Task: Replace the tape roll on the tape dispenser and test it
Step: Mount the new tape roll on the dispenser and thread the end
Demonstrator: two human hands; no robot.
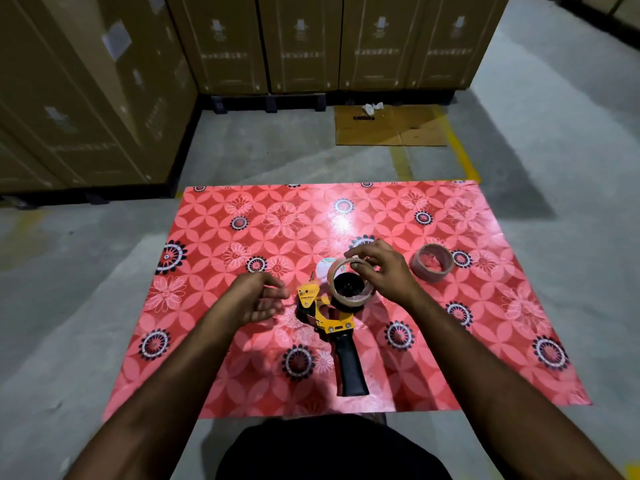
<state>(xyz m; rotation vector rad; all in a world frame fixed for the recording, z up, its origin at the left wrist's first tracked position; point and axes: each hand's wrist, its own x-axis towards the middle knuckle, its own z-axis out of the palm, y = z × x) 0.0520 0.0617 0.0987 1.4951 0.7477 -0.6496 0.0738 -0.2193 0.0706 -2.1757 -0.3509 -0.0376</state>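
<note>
A yellow tape dispenser (323, 315) with a black handle lies on the red flowered mat (242, 375), handle toward me. A roll of clear tape (349, 299) sits around its black hub. My right hand (384, 271) grips that roll at its top rim with fingers and thumb. My left hand (258, 297) hovers just left of the dispenser's head, fingers loosely apart, holding nothing. A second, nearly bare tape roll (432, 263) lies on the mat to the right of my right hand.
The mat lies on a grey concrete floor. Tall cardboard boxes (298, 43) on pallets stand behind and to the left. A flattened piece of cardboard (391, 128) lies on the floor beyond the mat, beside yellow floor lines.
</note>
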